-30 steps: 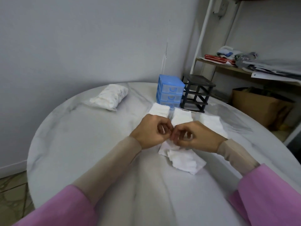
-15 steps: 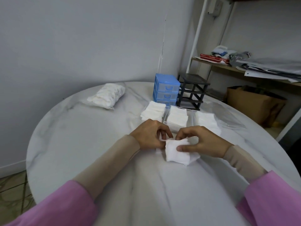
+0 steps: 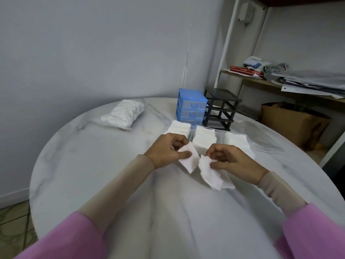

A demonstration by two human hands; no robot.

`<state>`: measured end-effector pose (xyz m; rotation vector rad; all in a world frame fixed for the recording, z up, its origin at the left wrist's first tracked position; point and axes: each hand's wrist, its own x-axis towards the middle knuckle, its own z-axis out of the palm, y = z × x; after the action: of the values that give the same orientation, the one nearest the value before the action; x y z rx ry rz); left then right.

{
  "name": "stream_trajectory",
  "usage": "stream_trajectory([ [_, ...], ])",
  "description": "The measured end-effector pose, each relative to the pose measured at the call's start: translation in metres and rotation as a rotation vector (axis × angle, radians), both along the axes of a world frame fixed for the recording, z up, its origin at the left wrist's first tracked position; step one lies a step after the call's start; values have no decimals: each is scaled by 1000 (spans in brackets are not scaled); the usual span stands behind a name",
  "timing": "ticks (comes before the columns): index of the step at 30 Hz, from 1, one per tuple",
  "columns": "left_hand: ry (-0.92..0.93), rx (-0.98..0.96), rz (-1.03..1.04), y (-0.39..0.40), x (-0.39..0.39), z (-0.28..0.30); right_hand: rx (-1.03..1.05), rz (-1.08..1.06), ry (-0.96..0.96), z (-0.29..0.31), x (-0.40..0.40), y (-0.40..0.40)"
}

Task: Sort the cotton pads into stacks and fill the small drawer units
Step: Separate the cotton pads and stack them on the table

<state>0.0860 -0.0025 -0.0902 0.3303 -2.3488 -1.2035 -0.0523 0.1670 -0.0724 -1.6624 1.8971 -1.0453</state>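
While only the head view is on offer, it shows enough: three white stacks of cotton pads sit in a row on the tabletop, just in front of the blue drawer unit and the black drawer frame, presumably lined up there so each stack can go straight into a drawer. A clear bag of cotton pads lies well apart at the far left, likely untouched stock. Nearer the person, the left hand lifts one pad clear of the surface, thumb on its near face and curled fingers behind it, a firm pinch. The right hand pinches the top edge of a small bundle of pads, thumb pressed to the front and fingers folded behind, its lower end resting on or just above the tabletop. Held apart like this, the two look to be mid-separation, one pad peeled off for sorting onto a stack. The blue unit's drawers look shut, so filling seems not yet begun.
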Motion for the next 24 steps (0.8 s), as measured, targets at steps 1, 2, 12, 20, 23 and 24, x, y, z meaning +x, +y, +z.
stream_trajectory([
  [1, 48, -18, 70, -2, -1, 0, 13, -1, -2, -1, 1, -2],
  [2, 111, -17, 154, -5, -1, -1, 28, 2, 4, -2, 2, -4],
  [12, 261, 250, 533, -33, -11, -2, 53, 15, 17, -23, 10, -20],
  [20, -45, -29, 569, -34, -23, 5, 27, 34, -10, -28, 6, -20],
  [23, -86, -172, 545, -32, -21, 8, 26, 33, -13, -29, 5, -20],
  [24, -98, -198, 536, -31, -22, 8, 24, 33, -17, -29, 5, -20],
])
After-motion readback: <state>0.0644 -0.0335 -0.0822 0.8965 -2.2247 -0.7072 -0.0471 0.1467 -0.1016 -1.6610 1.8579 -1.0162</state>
